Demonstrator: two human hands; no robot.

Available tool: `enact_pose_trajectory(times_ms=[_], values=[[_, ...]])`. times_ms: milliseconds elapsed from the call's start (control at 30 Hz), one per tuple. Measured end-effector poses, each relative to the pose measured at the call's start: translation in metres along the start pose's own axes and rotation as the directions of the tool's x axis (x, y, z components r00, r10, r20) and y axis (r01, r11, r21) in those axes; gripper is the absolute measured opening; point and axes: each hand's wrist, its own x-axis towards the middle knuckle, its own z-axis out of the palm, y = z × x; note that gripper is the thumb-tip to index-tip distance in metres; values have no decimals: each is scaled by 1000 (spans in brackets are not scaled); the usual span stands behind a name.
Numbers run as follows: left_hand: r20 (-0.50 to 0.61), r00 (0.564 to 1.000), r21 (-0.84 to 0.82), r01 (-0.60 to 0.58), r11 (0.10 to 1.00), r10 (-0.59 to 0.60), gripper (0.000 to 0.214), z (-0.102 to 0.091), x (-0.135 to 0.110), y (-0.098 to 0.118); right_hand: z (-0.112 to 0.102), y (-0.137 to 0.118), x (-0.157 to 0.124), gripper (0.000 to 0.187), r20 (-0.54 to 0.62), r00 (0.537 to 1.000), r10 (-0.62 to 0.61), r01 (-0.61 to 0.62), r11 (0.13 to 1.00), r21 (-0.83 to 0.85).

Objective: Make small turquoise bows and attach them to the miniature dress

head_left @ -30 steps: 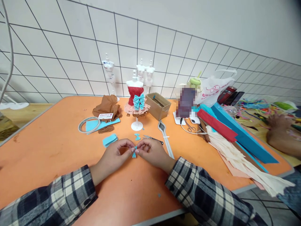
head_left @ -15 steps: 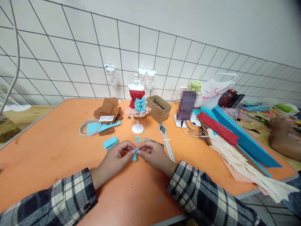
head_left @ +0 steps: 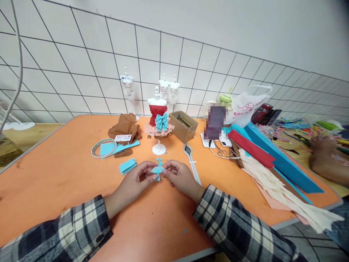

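One pale, grid-lined wall point(head_left: 147, 43) backs the wide, smooth-looking orange table point(head_left: 68, 160). Above it, the left hand point(head_left: 137, 178) and right hand point(head_left: 180, 176) each have their grip pinched on a small blue piece point(head_left: 157, 170) between them, probably light, soft and easily torn, best held at its gathered middle.

Left hand point(head_left: 137, 177) partly hidden behind blue piece point(head_left: 157, 170), dark object point(head_left: 216, 122) blurred, co-worker's arm point(head_left: 327, 160) cut off

I see one small light-blue paper piece point(head_left: 157, 170), top fanned wide, narrow tail pointing down, held up in front of the dressed mannequin point(head_left: 156, 113).
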Motion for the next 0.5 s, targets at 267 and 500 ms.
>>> enact_pose_trajectory(times_ms=[267, 500], values=[[-49, 999, 155, 14, 988, -7, 34, -1, 2, -4, 3, -2, -4, 32, 34, 999, 43, -39, 994, -101], [-9, 1000, 168, 14, 986, -13, 35, -1, 2, -1, -3, 2, 0, 15, 21, 997, 77, -74, 992, -102]])
